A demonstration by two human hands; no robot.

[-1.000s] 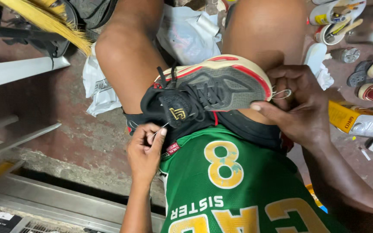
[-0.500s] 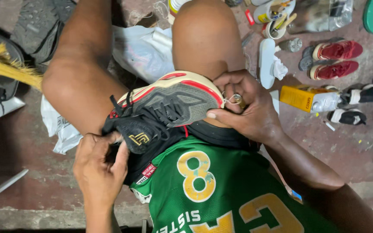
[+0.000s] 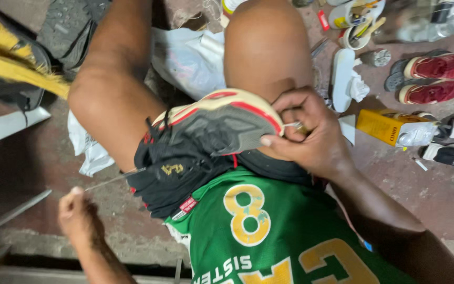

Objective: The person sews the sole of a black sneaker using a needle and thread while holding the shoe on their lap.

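A: Fingers of the right hand (image 3: 311, 134): how do they stand?
B: Curled and closed on the toe end of the black sneaker (image 3: 206, 142); the thumb lies along the edge of the grey sole, and the fingertips pinch a small pale object at the sole's rim, too small to identify.

A: And the fingers of the left hand (image 3: 80, 215)?
B: Bunched together around the end of a thin needle or awl (image 3: 114, 180), whose shaft runs from the hand up to the sneaker's heel side. The hand is blurred, so the exact grip cannot be told.

A: Position of the sneaker?
B: It rests tilted on the person's lap, between the two bare thighs, sole turned upward, just above the green jersey (image 3: 269, 236) with its yellow numeral.

A: Surroundings, reckoned from the sneaker?
B: To its right, on the floor, lies a yellow glue bottle (image 3: 390, 129); farther right and above, a pair of red shoes (image 3: 432, 79), well apart from it. A white plastic bag (image 3: 190, 58) lies above the sneaker, between the knees. At the upper left is a yellow broom (image 3: 11, 58).
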